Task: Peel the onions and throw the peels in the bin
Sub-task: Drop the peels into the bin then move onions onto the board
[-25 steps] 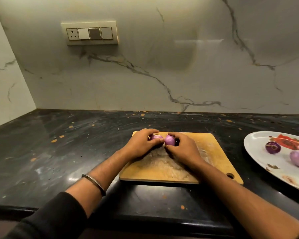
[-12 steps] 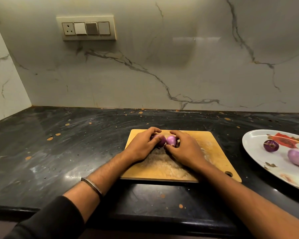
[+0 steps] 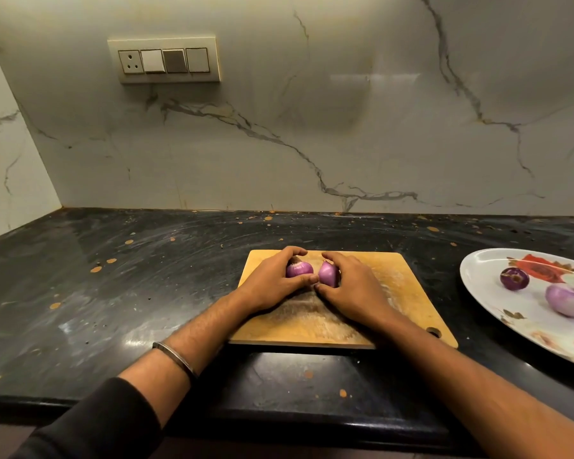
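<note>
Gleaming under kitchen light and speckled with orange flecks, the black stone countertop, carrying everything outward of the grip. Lying beneath both wrists, the wooden cutting board. Sitting well off to the right of the grip, the flowered plate, cradling a dark purple onion and a paler onion, apparently peeled. Curling round one pink onion half at the far end of the board, the left hand, thumb nearly meeting the right thumb. Cupping the other onion half just beside it, the right hand, fingers bent over the top. Showing at the left piece's far end, a scrap of dry brown skin, perhaps waiting to be stripped.

Possibly risking a slip: slick peeled flesh squirting from the fingertips and rolling off the board onto the flecked stone. Not showing anywhere: the bin, so loose peels perhaps scattering on the way.
</note>
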A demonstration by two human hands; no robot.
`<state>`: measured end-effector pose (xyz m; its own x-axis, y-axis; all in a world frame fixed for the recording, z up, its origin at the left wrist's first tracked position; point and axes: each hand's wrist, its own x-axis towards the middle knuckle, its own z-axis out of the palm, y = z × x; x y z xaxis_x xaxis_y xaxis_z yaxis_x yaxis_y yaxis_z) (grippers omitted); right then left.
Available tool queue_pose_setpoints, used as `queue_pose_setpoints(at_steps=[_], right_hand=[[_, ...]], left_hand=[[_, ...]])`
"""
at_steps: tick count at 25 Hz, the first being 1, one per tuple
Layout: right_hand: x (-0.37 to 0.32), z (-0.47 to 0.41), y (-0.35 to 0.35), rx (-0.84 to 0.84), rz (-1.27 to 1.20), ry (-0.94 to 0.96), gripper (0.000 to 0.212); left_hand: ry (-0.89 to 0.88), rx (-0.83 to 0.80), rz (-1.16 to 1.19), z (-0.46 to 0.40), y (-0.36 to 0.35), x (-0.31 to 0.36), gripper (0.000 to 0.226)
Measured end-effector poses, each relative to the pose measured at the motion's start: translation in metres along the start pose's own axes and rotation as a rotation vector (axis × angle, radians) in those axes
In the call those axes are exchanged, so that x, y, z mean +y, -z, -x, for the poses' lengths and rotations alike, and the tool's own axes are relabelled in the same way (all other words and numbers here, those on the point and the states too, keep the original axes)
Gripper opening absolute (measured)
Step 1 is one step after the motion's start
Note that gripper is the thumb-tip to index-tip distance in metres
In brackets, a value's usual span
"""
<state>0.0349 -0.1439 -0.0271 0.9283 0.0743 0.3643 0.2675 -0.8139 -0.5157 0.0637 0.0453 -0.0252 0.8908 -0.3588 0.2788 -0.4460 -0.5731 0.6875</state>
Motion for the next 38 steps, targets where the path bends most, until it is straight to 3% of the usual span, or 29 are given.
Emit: queue_pose_setpoints(at_steps=[12,16,19,23,34,38], right_hand=[[-0.002,0.002,0.004,0.066,-0.103,-0.032,0.051],[0.005,0.002,0.007,0.12,-0.14,-0.074,0.036],[0.011,0.0,0.009,0.114,-0.131,-0.096,0.037],[0.014,0.0,0.006,0.066,-0.06,-0.098,0.054],[0.015,0.001,0.009,0.062,-0.038,-0.106,0.051],[0.014,0.003,0.009,0.06,-0.058,-0.095,0.056]], left_hand=[[-0.003,-0.036,0.093,0.0,0.006,0.0,0.064],[-0.044,-0.044,0.116,-0.016,0.0,0.013,0.034],[-0.008,-0.051,0.088,-0.027,0.001,0.013,0.024],[-0.024,-0.062,0.095,-0.025,-0.001,0.007,0.041],[-0.085,-0.059,0.176,-0.012,-0.007,0.008,0.045],[-0.105,0.004,0.063,-0.011,-0.011,0.007,0.055]])
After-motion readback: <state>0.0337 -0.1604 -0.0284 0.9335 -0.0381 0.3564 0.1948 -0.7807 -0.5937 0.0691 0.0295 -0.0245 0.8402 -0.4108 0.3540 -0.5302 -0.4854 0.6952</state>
